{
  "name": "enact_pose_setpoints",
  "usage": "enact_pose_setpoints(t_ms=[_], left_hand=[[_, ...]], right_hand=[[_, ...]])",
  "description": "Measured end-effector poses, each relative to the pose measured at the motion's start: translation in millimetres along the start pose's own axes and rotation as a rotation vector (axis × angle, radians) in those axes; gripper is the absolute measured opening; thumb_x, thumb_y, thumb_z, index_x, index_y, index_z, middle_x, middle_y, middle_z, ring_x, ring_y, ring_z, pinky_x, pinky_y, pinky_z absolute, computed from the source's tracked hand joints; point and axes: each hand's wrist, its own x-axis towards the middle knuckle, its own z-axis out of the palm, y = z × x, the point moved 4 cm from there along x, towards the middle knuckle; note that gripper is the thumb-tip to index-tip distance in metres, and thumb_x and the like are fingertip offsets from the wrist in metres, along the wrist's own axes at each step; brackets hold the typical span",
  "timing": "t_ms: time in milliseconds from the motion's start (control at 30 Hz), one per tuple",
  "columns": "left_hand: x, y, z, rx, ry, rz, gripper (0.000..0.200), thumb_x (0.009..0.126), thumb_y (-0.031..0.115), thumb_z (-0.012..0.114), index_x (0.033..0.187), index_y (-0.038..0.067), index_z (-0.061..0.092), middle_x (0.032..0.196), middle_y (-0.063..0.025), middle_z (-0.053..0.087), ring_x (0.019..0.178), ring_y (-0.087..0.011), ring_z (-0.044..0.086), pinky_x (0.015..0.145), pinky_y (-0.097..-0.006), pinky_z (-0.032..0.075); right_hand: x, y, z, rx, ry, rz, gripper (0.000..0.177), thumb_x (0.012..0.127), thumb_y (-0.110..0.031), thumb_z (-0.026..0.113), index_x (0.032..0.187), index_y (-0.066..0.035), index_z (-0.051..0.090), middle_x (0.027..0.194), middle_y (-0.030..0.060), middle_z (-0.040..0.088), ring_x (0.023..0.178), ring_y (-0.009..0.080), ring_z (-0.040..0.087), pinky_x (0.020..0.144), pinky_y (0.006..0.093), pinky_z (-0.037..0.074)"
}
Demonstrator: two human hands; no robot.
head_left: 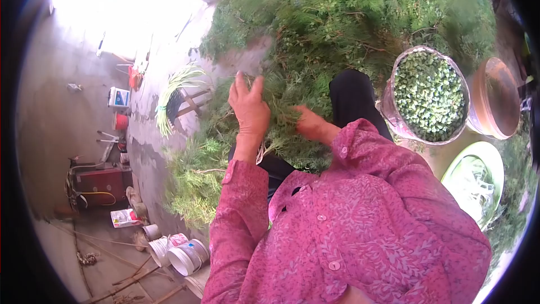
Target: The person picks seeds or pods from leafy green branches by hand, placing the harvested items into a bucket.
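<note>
Hands both in the greenery: left hand [250,110] lies on the heap of green sprigs [349,17] with fingers straight and slightly spread, not gripping anything; right hand [311,125] sits just beside it, knuckles curled, fingertips buried in the foliage, so cannot tell whether it grips a sprig or only presses in. Sweep from the left edge: red machine [101,183] against the wall, white buckets [180,253] on the floor below it, well apart from the work. Next, a small stool [191,101] with long green leaves [171,98] draped over it, near the heap's left edge. Centre: the heap fills the upper middle of the view and runs down past the left sleeve; the hands meet at its near side, next to a dark cloth [351,98]. Right of the hands: clear bowl [387,101] full of small green pieces [430,93], then an orange basin [495,98] touching or just beside it, and below these a green basin [467,149] holding pale shreds. Judgement: step in hand looks like picking through the sprigs, one hand steadying while the other works at a stem. Next move would call for a firm pinch on a single sprig and a clean pull free of the tangle, with a short carry rightward to the clear bowl.
</note>
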Motion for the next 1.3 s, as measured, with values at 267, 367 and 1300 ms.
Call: enact_pose_setpoints(t_ms=[267, 367, 1300], left_hand=[[-1, -19, -10, -0.219, -0.354, 0.075, 0.015, 0.071, 0.015, 0.057, 0.08, 0.004, 0.062, 0.094, -0.0161, 0.06, 0.103, -0.0303, 0.049, 0.094, -0.044, 0.029], [8, -9, -43, -0.043, -0.441, 0.018, 0.028, 0.073, 0.031, 0.059, 0.073, 0.003, 0.062, 0.082, -0.0143, 0.062, 0.093, -0.0292, 0.054, 0.092, -0.043, 0.03], [-101, -42, -102, -1.448, 0.217, -0.912, 0.018, 0.077, 0.006, 0.066, 0.092, 0.003, 0.056, 0.077, -0.0025, 0.058, 0.066, -0.01, 0.055, 0.058, -0.0235, 0.046]], right_hand=[[-3, -34, 52, -0.362, 0.039, -0.374, 0.027, 0.085, -0.019, 0.051, 0.104, 0.0, 0.056, 0.092, 0.0056, 0.059, 0.085, 0.0133, 0.052, 0.079, 0.0293, 0.043], [17, -15, 63, -0.437, 0.03, -0.236, 0.027, 0.082, -0.02, 0.053, 0.101, 0.0, 0.058, 0.09, 0.0079, 0.061, 0.083, 0.0146, 0.053, 0.078, 0.0305, 0.042], [-76, -119, 125, -0.978, 0.083, -0.521, 0.029, 0.075, -0.016, 0.065, 0.098, 0.0, 0.06, 0.088, 0.009, 0.061, 0.078, 0.0142, 0.057, 0.071, 0.0253, 0.046]])
